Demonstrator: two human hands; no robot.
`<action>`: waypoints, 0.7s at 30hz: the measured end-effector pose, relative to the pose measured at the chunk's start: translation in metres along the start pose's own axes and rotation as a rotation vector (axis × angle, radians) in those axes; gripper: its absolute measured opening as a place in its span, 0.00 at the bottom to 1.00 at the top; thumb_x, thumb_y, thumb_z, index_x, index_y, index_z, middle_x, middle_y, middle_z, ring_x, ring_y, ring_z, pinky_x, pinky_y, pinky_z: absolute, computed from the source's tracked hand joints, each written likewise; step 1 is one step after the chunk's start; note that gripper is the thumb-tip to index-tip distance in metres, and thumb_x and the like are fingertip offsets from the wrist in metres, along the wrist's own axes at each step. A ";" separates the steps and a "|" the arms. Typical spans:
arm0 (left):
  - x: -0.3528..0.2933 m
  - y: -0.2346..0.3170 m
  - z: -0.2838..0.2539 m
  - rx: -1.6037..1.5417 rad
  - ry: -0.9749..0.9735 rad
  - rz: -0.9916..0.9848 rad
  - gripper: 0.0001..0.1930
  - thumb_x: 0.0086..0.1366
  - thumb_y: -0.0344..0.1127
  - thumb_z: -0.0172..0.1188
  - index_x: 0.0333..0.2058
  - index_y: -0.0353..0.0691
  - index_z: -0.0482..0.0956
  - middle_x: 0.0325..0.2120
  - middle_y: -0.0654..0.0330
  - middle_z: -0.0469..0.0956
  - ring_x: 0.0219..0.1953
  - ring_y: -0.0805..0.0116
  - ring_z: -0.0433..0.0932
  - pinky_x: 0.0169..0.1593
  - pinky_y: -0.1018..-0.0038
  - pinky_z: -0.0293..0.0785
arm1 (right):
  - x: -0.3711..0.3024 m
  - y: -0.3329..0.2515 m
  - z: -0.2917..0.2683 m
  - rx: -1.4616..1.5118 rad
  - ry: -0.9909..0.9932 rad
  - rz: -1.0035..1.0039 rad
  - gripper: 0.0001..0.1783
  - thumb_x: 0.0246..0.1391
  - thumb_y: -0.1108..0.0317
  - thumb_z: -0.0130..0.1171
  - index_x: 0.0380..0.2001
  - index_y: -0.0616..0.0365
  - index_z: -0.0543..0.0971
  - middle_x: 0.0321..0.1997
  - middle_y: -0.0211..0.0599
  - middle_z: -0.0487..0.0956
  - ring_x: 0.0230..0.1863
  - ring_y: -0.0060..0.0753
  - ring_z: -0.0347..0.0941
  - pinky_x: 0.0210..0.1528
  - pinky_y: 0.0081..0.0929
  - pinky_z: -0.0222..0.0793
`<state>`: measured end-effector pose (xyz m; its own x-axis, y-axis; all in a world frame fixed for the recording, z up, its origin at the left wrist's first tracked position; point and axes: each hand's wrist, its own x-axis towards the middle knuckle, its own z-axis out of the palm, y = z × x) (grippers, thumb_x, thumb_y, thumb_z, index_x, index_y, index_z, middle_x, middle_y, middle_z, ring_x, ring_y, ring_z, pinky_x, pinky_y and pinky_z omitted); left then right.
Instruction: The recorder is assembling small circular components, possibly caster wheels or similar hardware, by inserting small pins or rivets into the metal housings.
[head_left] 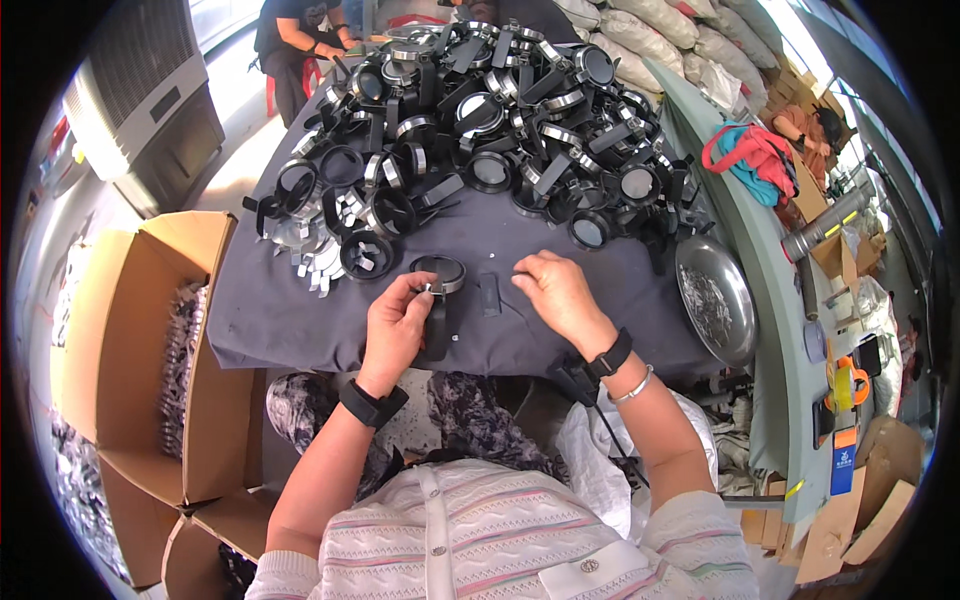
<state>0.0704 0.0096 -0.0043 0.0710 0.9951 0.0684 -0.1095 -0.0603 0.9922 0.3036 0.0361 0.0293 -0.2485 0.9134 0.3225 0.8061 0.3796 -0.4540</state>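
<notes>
- A workshop table draped in dark grey cloth (300, 320), with an open cardboard box (150, 330) at its left side.
- A big heap of black ring-and-handle parts (500, 120) fills the far half; jostling it could spill pieces onto the working space.
- A steel dish (715, 300) of small hardware sits at the right edge.
- Left hand (395, 325) is clamped on a black handle part with a ring (438, 275); a loose grip might drop it.
- Right hand (560, 290) pinches together at the cloth; whether it holds anything I cannot tell.
</notes>
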 end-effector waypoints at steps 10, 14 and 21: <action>-0.001 0.001 0.002 -0.019 -0.006 0.011 0.10 0.66 0.28 0.49 0.43 0.37 0.76 0.18 0.74 0.67 0.15 0.87 0.61 0.18 0.85 0.59 | -0.007 -0.028 0.034 -0.114 -0.025 0.057 0.13 0.45 0.67 0.65 0.30 0.62 0.73 0.33 0.47 0.74 0.36 0.53 0.74 0.37 0.43 0.71; -0.001 0.000 0.001 -0.012 0.010 0.020 0.10 0.66 0.27 0.49 0.43 0.38 0.76 0.16 0.74 0.66 0.14 0.87 0.60 0.18 0.85 0.58 | -0.004 -0.006 0.021 -0.111 0.114 0.010 0.07 0.47 0.69 0.60 0.30 0.59 0.76 0.31 0.47 0.75 0.33 0.53 0.74 0.35 0.43 0.71; 0.000 0.000 0.002 -0.019 0.000 0.012 0.09 0.65 0.26 0.50 0.43 0.38 0.76 0.18 0.73 0.68 0.14 0.87 0.61 0.18 0.85 0.57 | 0.010 0.043 -0.003 -0.270 0.028 -0.006 0.04 0.47 0.71 0.58 0.27 0.59 0.79 0.29 0.47 0.76 0.31 0.52 0.75 0.34 0.42 0.72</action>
<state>0.0728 0.0091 -0.0042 0.0701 0.9943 0.0802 -0.1293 -0.0706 0.9891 0.3370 0.0608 0.0153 -0.2421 0.9054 0.3487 0.9197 0.3286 -0.2149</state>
